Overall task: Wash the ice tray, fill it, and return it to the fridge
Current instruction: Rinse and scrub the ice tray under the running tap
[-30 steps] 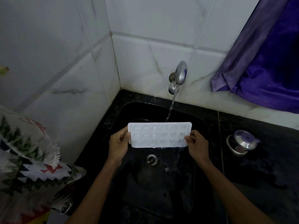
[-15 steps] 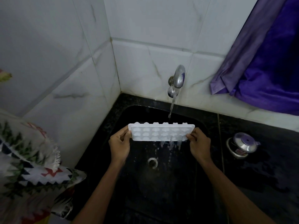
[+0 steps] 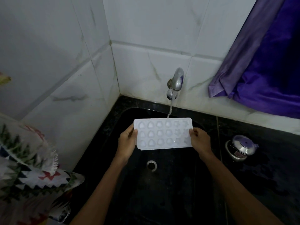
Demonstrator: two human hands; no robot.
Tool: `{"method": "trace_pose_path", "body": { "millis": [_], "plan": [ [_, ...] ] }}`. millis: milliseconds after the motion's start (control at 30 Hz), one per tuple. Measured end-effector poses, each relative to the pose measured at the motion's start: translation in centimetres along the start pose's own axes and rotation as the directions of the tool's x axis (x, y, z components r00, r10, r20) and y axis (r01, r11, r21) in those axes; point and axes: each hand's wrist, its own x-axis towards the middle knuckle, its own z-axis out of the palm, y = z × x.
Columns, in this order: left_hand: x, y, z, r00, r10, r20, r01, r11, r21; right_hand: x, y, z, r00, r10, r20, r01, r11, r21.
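White ice tray (image 3: 163,133) is held over the black sink (image 3: 170,200), cavities turned up toward the camera. It is gripped at both short ends: left hand (image 3: 127,143) is curled round the left edge, right hand (image 3: 200,142) round the right edge. A thin water stream (image 3: 170,109) from the wall tap (image 3: 177,80) is met by the tray's far edge. Drain (image 3: 151,165) is seen below the tray. A lidded steel pot (image 3: 241,148) is set on the counter (image 3: 267,176) right of the sink

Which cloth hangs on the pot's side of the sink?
The plain purple cloth, right of the tap, above the steel pot. The patterned cloth, fringed, is left of the sink.
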Motion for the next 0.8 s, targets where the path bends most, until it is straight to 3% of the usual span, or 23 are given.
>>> {"method": "trace_pose_path", "body": {
  "millis": [267, 400, 500, 800],
  "plan": [
    [1.0, 1.4, 1.6, 0.987, -0.160, -0.025, 0.153, 0.970, -0.190, 1.3, -1.3, -1.1, 1.000, 0.009, 0.006, -0.009, 1.000, -0.030],
    [1.2, 1.4, 1.9, 0.978, -0.189, -0.087, 0.169, 0.966, -0.198, 1.2, -1.7, -0.3, 0.973, -0.231, 0.000, 0.230, 0.970, -0.077],
    [1.2, 1.5, 2.1, 0.970, -0.215, -0.116, 0.188, 0.960, -0.205, 1.0, -2.6, 0.9, 0.908, -0.396, 0.136, 0.415, 0.893, -0.176],
    [1.2, 2.2, 2.2, 0.963, -0.219, -0.155, 0.178, 0.955, -0.238, 1.3, -5.2, 1.8, 0.837, -0.434, 0.334, 0.543, 0.736, -0.404]
  ]
}}
